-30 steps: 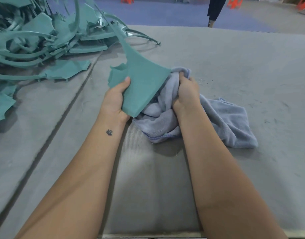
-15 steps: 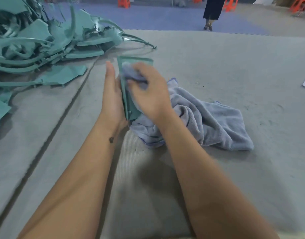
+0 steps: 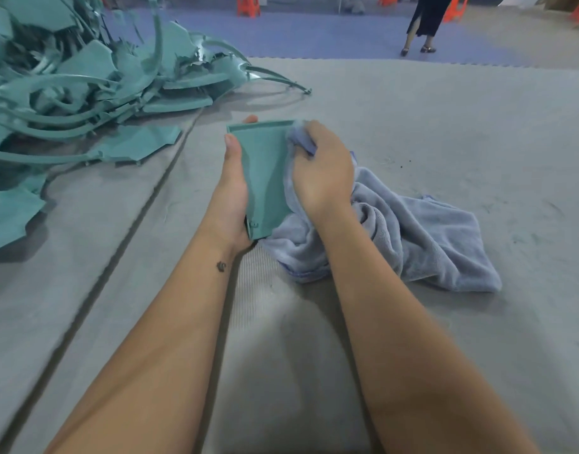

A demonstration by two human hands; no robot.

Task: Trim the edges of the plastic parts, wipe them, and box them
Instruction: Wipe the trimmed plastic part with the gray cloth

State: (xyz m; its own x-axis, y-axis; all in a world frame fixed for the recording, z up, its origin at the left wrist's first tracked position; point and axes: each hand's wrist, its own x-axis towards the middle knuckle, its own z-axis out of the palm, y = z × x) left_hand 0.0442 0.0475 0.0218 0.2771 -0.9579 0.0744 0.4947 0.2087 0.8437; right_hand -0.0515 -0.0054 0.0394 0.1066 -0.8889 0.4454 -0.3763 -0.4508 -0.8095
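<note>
A teal plastic part [image 3: 265, 172], tapered with a raised rim, sits in my left hand [image 3: 233, 191], which holds it from below with the thumb along its left edge and a fingertip showing past its far end. My right hand [image 3: 321, 172] grips a bunched corner of a pale blue cloth [image 3: 422, 237] and presses it against the part's right side. Most of the cloth trails onto the grey mat [image 3: 445, 126] to the right.
A big heap of teal plastic offcuts and strips [image 3: 85, 86] covers the mat's far left. A seam [image 3: 144, 217] runs diagonally through the mat. Beyond the mat's far edge a person [image 3: 425, 24] walks on a blue floor among orange stools [image 3: 249, 4].
The part has turned so its inner face shows toward me. My right hand with the cloth has slid from the part's top to its right side.
</note>
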